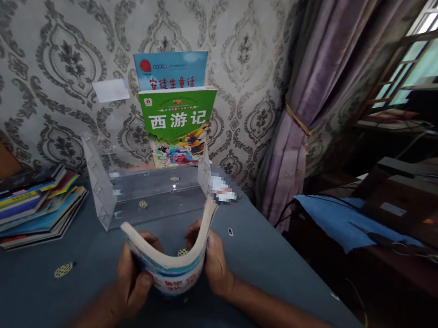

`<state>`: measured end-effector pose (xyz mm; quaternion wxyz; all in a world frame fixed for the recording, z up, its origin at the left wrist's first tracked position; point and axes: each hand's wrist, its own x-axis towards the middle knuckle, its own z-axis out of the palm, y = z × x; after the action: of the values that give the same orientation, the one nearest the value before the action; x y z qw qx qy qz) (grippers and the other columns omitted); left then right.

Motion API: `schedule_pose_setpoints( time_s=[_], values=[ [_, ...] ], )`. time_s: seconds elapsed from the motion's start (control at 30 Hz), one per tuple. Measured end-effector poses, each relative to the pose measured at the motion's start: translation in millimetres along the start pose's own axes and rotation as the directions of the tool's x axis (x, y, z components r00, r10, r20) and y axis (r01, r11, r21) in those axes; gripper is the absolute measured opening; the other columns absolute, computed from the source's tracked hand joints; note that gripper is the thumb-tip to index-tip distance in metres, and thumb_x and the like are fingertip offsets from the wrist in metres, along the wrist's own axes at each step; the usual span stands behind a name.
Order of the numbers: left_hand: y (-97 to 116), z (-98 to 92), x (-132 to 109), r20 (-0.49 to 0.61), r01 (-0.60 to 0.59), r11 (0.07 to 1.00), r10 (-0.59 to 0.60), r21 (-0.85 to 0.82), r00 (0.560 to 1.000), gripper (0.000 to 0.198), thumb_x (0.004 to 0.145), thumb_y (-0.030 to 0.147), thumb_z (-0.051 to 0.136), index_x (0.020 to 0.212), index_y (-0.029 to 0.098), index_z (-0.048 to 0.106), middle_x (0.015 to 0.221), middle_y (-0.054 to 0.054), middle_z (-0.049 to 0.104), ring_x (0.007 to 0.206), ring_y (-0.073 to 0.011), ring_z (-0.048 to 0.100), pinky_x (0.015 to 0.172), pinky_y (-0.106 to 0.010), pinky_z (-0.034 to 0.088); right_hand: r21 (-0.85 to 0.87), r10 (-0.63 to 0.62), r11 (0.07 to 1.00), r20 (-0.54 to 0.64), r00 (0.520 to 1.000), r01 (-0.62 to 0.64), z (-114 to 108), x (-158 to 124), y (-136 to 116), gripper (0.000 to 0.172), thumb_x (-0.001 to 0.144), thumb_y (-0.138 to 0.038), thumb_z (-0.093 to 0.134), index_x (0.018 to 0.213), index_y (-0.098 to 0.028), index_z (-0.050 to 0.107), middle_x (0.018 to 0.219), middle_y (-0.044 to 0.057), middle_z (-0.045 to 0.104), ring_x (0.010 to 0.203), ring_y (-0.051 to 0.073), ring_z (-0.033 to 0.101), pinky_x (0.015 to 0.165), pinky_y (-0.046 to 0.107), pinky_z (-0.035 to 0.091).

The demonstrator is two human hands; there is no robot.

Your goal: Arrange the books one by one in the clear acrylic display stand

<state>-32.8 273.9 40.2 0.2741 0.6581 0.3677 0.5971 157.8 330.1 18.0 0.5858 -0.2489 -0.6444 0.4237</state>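
Note:
Between my two hands a thick paperback book is bent into a curve, its cover facing me and its page edges on top. My left hand grips its left side, thumb on the cover. At its right side my right hand holds the other edge, some fingers hidden behind. Just beyond stands a clear acrylic book rack with stepped tiers. A green book leans upright in it, in front of a blue book with red characters.
Books lie in a messy stack on the grey table at left. A small blurred card lies right of the rack. A purple curtain hangs beyond the table; a blue cloth covers part of a surface at right.

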Motion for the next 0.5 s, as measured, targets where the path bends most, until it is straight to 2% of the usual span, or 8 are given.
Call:
schedule_pose_setpoints(
  time_s=[0.1,0.17,0.33,0.5],
  values=[
    [10,5.9,5,0.08,-0.171,0.985,0.172,-0.02,0.982,0.031,0.096,0.043,0.054,0.123,0.028,0.052,0.08,-0.003,0.067,0.061,-0.0196,0.061,0.056,-0.031,0.048,0.052,0.03,0.998,0.042,0.999,-0.033,1,-2,0,0.062,0.099,-0.07,0.022,0.092,-0.022,0.061,0.064,-0.001,0.051,0.052,0.016,0.047,0.049,0.029,0.043],
    [15,9.5,7,0.103,-0.214,0.976,0.217,-0.037,0.971,0.032,0.097,0.042,0.054,0.126,0.029,0.049,0.077,-0.002,0.066,0.058,-0.0177,0.059,0.055,-0.03,0.048,0.056,0.024,0.998,0.073,0.997,-0.028,2,-3,-3,0.063,0.098,-0.071,0.021,0.094,-0.022,0.06,0.062,-0.002,0.049,0.051,0.016,0.044,0.049,0.03,0.042],
    [14,12.0,5,0.086,-0.248,0.966,0.253,-0.071,0.964,0.038,0.094,0.046,0.059,0.127,0.029,0.051,0.073,-0.003,0.065,0.059,-0.0191,0.06,0.053,-0.03,0.047,0.016,-0.028,1.0,0.109,0.994,0.027,3,-2,-11,0.062,0.097,-0.072,0.022,0.096,-0.022,0.059,0.062,-0.001,0.048,0.053,0.016,0.043,0.05,0.03,0.039],
    [6,11.5,0,0.023,-0.242,0.97,0.242,0.002,0.97,0.039,0.092,0.046,0.061,0.128,0.031,0.055,0.073,-0.002,0.065,0.058,-0.0208,0.06,0.051,-0.031,0.049,0.046,-0.026,0.999,0.122,0.992,0.021,2,-1,-9,0.062,0.098,-0.071,0.021,0.097,-0.022,0.058,0.061,-0.001,0.049,0.051,0.016,0.043,0.048,0.029,0.037]
  ],
)
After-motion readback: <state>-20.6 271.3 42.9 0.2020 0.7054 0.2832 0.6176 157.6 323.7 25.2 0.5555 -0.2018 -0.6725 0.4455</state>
